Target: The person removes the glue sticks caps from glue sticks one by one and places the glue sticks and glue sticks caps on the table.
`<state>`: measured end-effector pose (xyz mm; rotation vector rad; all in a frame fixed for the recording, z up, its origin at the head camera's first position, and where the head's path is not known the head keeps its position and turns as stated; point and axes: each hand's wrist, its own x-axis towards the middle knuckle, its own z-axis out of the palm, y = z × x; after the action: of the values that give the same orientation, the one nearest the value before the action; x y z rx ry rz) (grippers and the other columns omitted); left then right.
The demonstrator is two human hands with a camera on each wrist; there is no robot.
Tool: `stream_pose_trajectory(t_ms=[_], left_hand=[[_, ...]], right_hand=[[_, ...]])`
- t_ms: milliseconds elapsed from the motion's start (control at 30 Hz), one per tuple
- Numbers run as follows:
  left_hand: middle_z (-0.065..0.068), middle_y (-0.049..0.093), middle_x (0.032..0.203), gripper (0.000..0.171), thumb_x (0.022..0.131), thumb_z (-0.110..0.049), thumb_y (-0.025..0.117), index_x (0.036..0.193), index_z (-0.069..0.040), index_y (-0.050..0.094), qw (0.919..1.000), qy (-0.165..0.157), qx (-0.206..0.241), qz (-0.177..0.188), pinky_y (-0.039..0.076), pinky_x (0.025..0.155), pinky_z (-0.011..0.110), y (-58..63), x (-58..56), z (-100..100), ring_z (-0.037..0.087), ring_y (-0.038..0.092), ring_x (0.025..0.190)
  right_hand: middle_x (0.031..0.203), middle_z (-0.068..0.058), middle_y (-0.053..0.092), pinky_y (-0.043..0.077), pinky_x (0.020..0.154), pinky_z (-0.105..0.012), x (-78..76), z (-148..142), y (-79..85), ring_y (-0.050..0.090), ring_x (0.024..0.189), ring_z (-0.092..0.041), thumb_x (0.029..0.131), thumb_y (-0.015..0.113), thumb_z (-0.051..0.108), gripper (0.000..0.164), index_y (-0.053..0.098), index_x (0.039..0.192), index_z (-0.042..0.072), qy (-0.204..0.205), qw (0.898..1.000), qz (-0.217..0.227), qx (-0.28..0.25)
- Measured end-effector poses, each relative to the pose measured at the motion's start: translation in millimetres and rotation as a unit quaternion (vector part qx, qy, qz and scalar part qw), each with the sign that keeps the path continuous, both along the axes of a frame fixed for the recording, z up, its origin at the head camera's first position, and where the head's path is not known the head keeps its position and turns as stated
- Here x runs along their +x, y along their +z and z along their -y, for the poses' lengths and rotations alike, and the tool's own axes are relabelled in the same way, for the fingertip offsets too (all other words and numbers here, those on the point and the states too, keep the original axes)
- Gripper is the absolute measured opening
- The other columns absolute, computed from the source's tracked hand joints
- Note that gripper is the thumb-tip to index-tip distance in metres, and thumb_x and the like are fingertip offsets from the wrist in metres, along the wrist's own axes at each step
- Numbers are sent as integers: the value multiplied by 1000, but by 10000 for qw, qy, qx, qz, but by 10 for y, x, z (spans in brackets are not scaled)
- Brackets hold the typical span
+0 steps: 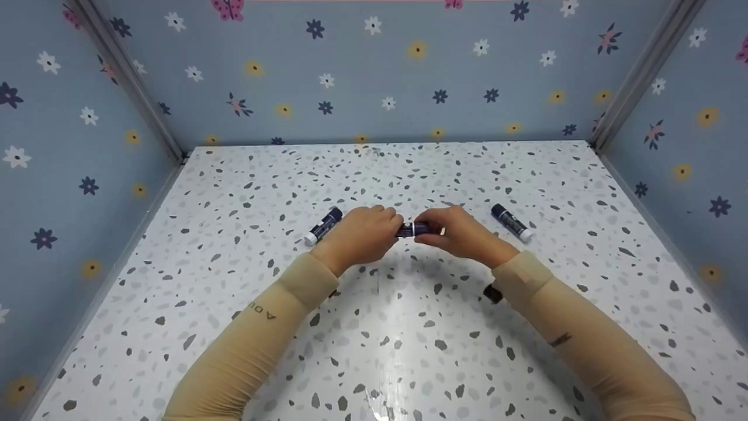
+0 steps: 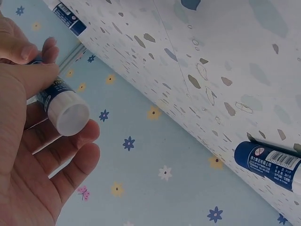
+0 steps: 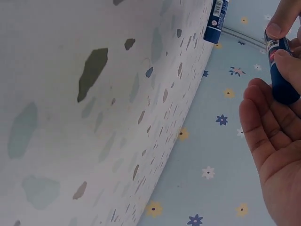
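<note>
Between both hands, just over the speckled table, is a glue stick (image 1: 407, 230) with a dark blue cap and a white base. My left hand (image 1: 367, 235) grips its body, and the white base (image 2: 70, 115) faces out of the palm in the left wrist view. At the other end, the thumb and fingers of my right hand (image 1: 457, 231) pinch the blue cap (image 3: 283, 89). A second glue stick (image 1: 324, 227) lies beside the left hand. Right of the right hand lies a third glue stick (image 1: 512, 223). Fingers partly hide the held stick.
The white speckled table (image 1: 374, 169) meets a flowered blue panel (image 1: 374, 76) at the back. More flowered panels stand at the left (image 1: 58, 193) and right (image 1: 695, 169). A small dark object (image 1: 492, 293) shows beside the right cuff.
</note>
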<state>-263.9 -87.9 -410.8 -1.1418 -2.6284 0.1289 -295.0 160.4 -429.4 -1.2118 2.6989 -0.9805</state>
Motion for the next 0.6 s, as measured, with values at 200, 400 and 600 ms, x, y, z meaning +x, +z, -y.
stream_pose_trajectory(t_ms=[200,400,600], left_hand=[[9,70,95,22,104,-26,71,108,-4,67,9998,49,178,104,60,70,43,20,-6,-39,27,66,81],[12,71,98,33,99,-32,79,110,-4,67,9981,407,326,341,62,71,46,9,-11,-114,30,68,84],[14,70,93,18,100,-20,72,105,-3,66,9956,684,512,387,62,68,47,-37,-16,-190,32,68,81]], right_hand=[[93,-9,79,56,75,-34,16,-22,-32,70,80,-16,99,81,11,18,77,115,4,-72,9996,-82,-265],[93,-11,80,58,74,-34,29,-21,-63,73,81,-20,97,83,11,20,78,115,2,-153,9983,-80,-565],[94,-11,81,59,76,-33,53,-10,-87,76,82,-22,96,84,10,21,79,114,1,-228,9977,43,-642]])
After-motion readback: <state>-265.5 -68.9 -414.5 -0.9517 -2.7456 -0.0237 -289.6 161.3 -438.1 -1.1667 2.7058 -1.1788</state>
